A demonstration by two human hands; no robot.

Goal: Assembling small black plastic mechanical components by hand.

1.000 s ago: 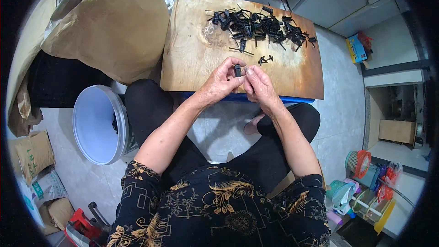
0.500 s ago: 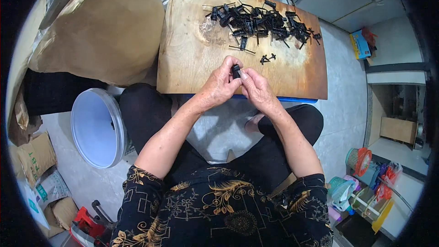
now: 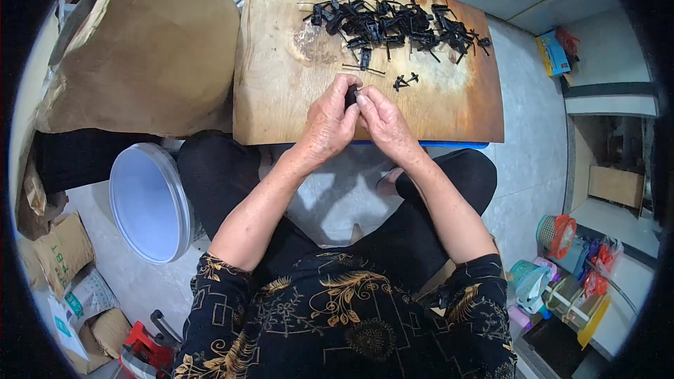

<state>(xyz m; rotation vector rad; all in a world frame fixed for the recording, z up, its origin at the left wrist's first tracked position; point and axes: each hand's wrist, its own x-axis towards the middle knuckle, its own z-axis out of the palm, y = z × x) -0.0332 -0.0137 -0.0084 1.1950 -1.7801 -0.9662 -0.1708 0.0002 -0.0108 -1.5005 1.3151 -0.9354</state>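
Note:
My left hand (image 3: pixel 333 116) is closed around a small black plastic part (image 3: pixel 351 96), held above the near edge of the wooden board (image 3: pixel 274 91). The right hand (image 3: pixel 385 121) meets it there, thumb and fingers pinched together at the part's right side. A small greyish bit shows at those fingertips, too small to name. Beyond my hands lies a tangled heap of black plastic parts (image 3: pixel 382 24) with thin rods sticking out. One such part (image 3: pixel 365 60) lies at the heap's near side, and a few tiny black pieces (image 3: pixel 406 81) lie apart from it.
A white bucket (image 3: pixel 149 203) stands tilted by my left knee. Large brown paper sacking (image 3: pixel 147 49) rises at the board's left side. Filled bags (image 3: pixel 64 249) and a red object (image 3: pixel 147 351) are at lower left. Baskets and plastic bags (image 3: pixel 562 274) crowd the right, near open shelving (image 3: pixel 614 186).
The view has shifted slightly. Both hands have come closer together, and the black part is now more covered by my fingers. The heap looks unchanged.

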